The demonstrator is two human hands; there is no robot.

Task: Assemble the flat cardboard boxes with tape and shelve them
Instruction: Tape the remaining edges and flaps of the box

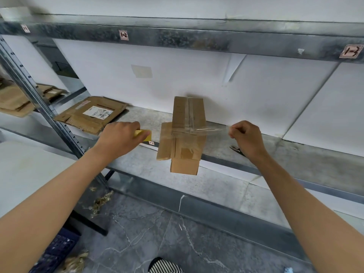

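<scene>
Near the front edge of the shelf [285, 156], the left grip [118, 134] curls round a yellow tool [145, 134], the part-taped cardboard box [188, 115] overhangs that edge, and the right grip [246, 136] pinches clear tape [210, 131] stretched taut from it, which could drag the unheld box off.

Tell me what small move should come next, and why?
Probably the right hand should fold the clear tape strip down onto the side of the cardboard box: it already sticks across the top, and its free end is pinched in the air.
</scene>
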